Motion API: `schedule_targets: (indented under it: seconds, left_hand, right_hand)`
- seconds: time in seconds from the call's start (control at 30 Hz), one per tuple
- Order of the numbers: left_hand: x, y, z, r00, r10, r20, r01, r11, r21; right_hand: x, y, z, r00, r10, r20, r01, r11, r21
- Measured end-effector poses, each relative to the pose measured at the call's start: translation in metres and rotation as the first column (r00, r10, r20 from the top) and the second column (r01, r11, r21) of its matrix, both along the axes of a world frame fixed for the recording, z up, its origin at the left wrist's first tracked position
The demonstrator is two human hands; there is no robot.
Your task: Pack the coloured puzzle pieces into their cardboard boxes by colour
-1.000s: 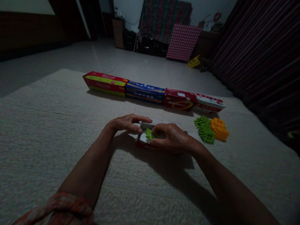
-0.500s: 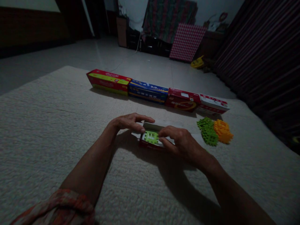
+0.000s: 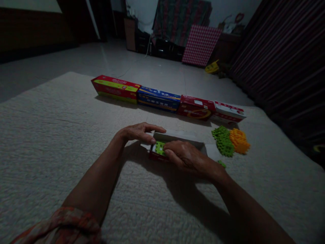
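Note:
A small open box (image 3: 155,156) with red sides and a white inside lies on the pale mat, its lid flap (image 3: 180,135) folded back. My left hand (image 3: 139,133) grips the box's left end, fingers curled over the rim. My right hand (image 3: 186,156) lies over the box, its fingers closed down on a flat green grid piece (image 3: 159,148) inside it. Most of the piece is hidden under that hand. To the right lie a pile of green pieces (image 3: 223,140) and a pile of orange pieces (image 3: 239,140). One stray green piece (image 3: 221,164) lies by my right wrist.
Beyond the hands a row of closed boxes runs across the mat: a red-and-yellow box (image 3: 115,88), a blue box (image 3: 158,98), a red box (image 3: 195,107) and a white-and-red box (image 3: 229,112). Tiled floor, a checked panel (image 3: 200,45) and dark furniture lie farther back.
My right hand has slid left over the green piece, which lay flat and uncovered in the box half a second ago. My left hand has stayed on the box's end.

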State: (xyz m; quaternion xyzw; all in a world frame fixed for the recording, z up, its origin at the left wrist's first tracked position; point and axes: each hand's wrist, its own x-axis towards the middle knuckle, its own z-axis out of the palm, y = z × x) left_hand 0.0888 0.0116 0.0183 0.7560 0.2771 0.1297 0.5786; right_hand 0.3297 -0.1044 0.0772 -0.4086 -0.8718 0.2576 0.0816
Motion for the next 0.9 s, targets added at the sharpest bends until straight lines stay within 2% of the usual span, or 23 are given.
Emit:
schedule_targets:
  seconds: [0.13, 0.2, 0.27, 0.37, 0.43, 0.5, 0.6, 0.67, 0.77, 0.9]
  left_hand:
    - [0.002, -0.003, 0.004, 0.998, 0.015, -0.059, -0.014, 1.0, 0.015]
    - [0.002, -0.004, 0.005, 0.994, 0.02, -0.104, -0.015, 0.999, 0.043]
    - [0.001, -0.003, 0.005, 0.99, 0.002, -0.141, 0.006, 0.998, 0.056]
    - [0.0, -0.001, 0.004, 0.985, -0.016, -0.169, 0.03, 0.996, 0.084]
    - [-0.001, 0.0, 0.004, 0.984, -0.001, -0.178, 0.02, 0.994, 0.107]
    - [-0.001, 0.0, 0.003, 0.985, 0.017, -0.169, 0.002, 0.994, 0.108]
    - [0.0, -0.001, 0.004, 0.985, 0.021, -0.172, -0.008, 0.997, 0.076]
    - [0.0, -0.001, 0.005, 0.983, 0.008, -0.181, 0.001, 0.999, 0.052]
    - [-0.001, -0.001, 0.006, 0.986, -0.012, -0.166, 0.016, 1.0, 0.025]
    - [-0.002, -0.001, 0.008, 0.987, -0.015, -0.158, 0.021, 0.999, 0.038]
  right_hand:
    - [0.017, -0.005, 0.01, 0.99, -0.035, -0.14, 0.056, 0.987, 0.153]
    - [0.042, -0.006, 0.014, 0.97, -0.113, -0.217, 0.163, 0.959, 0.23]
    - [0.081, -0.005, 0.014, 0.934, -0.25, -0.257, 0.326, 0.892, 0.314]
    - [0.151, -0.002, -0.002, 0.848, -0.49, -0.203, 0.526, 0.726, 0.443]
    - [0.193, -0.001, -0.023, 0.791, -0.599, -0.127, 0.578, 0.662, 0.478]
    - [0.22, -0.001, -0.046, 0.752, -0.657, -0.061, 0.589, 0.626, 0.511]
    - [0.233, -0.004, -0.075, 0.717, -0.697, -0.008, 0.583, 0.594, 0.555]
    - [0.231, -0.005, -0.085, 0.688, -0.725, -0.015, 0.594, 0.552, 0.585]
    - [0.225, -0.006, -0.089, 0.645, -0.764, -0.031, 0.619, 0.498, 0.608]
    - [0.224, -0.004, -0.084, 0.632, -0.775, 0.032, 0.612, 0.523, 0.593]
